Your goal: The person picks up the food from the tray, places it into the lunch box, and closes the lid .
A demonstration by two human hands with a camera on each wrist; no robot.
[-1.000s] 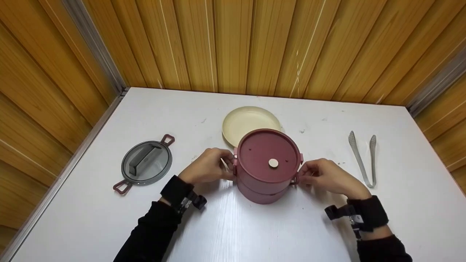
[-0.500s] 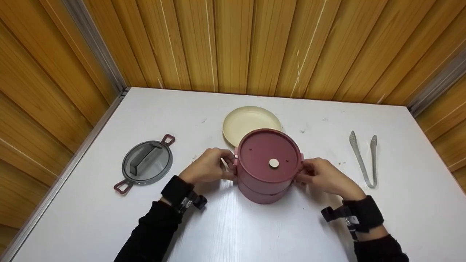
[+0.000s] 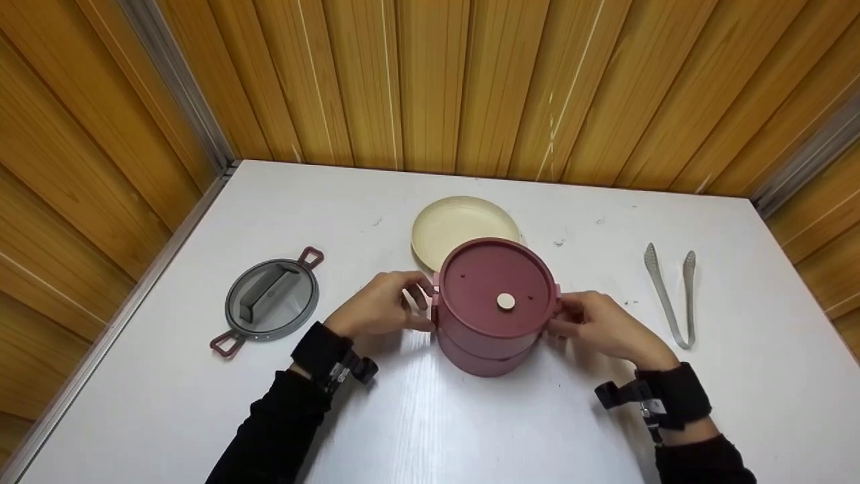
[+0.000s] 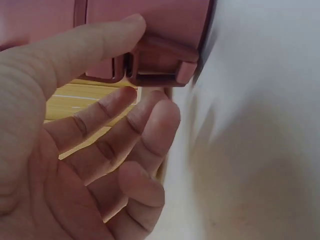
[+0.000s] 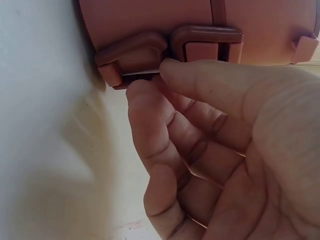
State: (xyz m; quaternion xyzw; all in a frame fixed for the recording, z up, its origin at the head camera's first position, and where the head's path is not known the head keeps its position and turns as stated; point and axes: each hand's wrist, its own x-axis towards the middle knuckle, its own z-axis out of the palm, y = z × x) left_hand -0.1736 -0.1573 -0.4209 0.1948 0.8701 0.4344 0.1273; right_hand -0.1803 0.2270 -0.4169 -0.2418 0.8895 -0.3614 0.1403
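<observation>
A dark-red round lunch box (image 3: pixel 494 289) stands upright in the middle of the table, its lid marked by a pale round button (image 3: pixel 506 302). My left hand (image 3: pixel 384 304) is at its left side. In the left wrist view the thumb lies against the box beside a side clasp (image 4: pixel 162 62), while the other fingers hang loosely bent, apart from it. On the right side, my right hand (image 3: pixel 601 324) pinches a matching clasp (image 5: pixel 132 52) between thumb and forefinger; the other fingers curl below. The box hides the right clasp from the head view.
Behind the box, a cream plate (image 3: pixel 457 225) is partly covered by it. A grey lid (image 3: pixel 272 299) with two red loop handles lies at left, and metal tongs (image 3: pixel 672 302) lie spread at right. Wood-patterned walls border the white table (image 3: pixel 430 430).
My right hand has moved left, in against the side of the lunch box, and the clasp there no longer sticks out. My left fingers have loosened from the left clasp. The box stays put.
</observation>
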